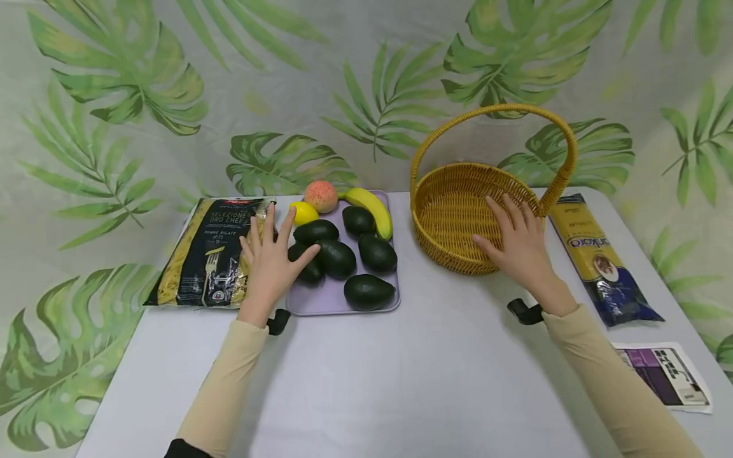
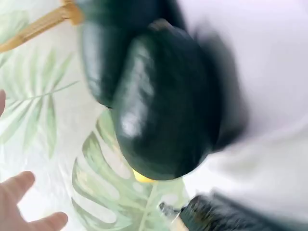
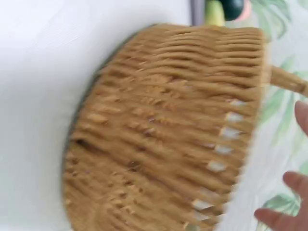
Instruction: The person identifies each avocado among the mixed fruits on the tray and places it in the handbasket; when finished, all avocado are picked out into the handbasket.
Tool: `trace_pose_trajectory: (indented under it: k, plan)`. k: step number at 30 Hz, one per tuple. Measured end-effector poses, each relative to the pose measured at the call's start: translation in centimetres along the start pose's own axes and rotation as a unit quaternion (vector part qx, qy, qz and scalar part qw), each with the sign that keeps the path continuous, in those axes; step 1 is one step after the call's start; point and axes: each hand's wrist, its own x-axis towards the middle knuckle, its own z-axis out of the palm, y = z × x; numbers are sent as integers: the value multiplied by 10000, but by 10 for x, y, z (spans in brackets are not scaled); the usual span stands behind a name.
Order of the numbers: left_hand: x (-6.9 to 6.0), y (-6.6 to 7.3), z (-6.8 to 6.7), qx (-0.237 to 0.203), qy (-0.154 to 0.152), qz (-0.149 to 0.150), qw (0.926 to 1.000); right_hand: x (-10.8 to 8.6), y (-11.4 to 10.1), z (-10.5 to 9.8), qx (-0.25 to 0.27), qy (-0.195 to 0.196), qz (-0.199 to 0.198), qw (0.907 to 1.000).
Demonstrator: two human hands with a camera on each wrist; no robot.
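In the head view my left hand point(image 1: 272, 264) hovers with spread fingers between a penne bag point(image 1: 214, 267) and a lilac tray point(image 1: 321, 310). Several dark green avocados point(image 1: 369, 292) lie on that tray, with a yellow lemon point(image 1: 305, 213), a peach point(image 1: 321, 196) and a banana point(image 1: 375, 210) towards its back. One avocado point(image 2: 166, 103) looms large in the left wrist view. My right hand point(image 1: 520, 247), fingers also spread, is over the front right of a wicker basket point(image 1: 446, 254) with a tall handle. Whether it touches the rim I cannot tell. Both hands hold nothing.
To the right of the basket lies a yellow and blue pasta packet point(image 1: 601, 261). A printed purple and white sheet point(image 1: 667, 375) sits nearer the right edge of the white table point(image 1: 424, 381). Behind everything hangs a leaf-patterned cloth point(image 1: 389, 76).
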Motion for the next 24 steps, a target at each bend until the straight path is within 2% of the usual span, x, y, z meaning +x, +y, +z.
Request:
trace_pose_trajectory:
  k: [2,3,6,8,10,12,14,19,22,24]
  plan:
    - [-7,-2,-5,-817,-33,-11,9966,2,-6,-3,547,6,-295,9981]
    - [-11,-4,-7,-1253,-63,-46,9921,3,-9,-5,837,-30,-424,9956]
    - [-24,-10,-8,-2522,-177,-239,9672,6,-23,-8,1776,-283,-655,9815]
    - [-35,-15,-5,-3101,-240,-444,9494,6,-32,-9,2367,-535,-775,9670]
    - [-47,-18,0,-3523,-274,-615,9335,8,-42,-8,2911,-856,-916,9484]
    - [-58,-19,6,-3637,-339,-802,9275,10,-50,-6,3359,-1241,-1120,9269]
    - [-68,-20,13,-3575,-438,-957,9279,14,-59,-3,3702,-1696,-1339,9035]
    - [-80,-25,31,-2924,-833,-1157,9456,22,-77,13,3998,-2855,-1797,8523]
    - [-81,-30,38,-2607,-988,-1158,9534,29,-88,23,4021,-3362,-1953,8289]
    - [-82,-33,41,-2515,-1035,-1142,9555,34,-93,30,4081,-3620,-2049,8127]
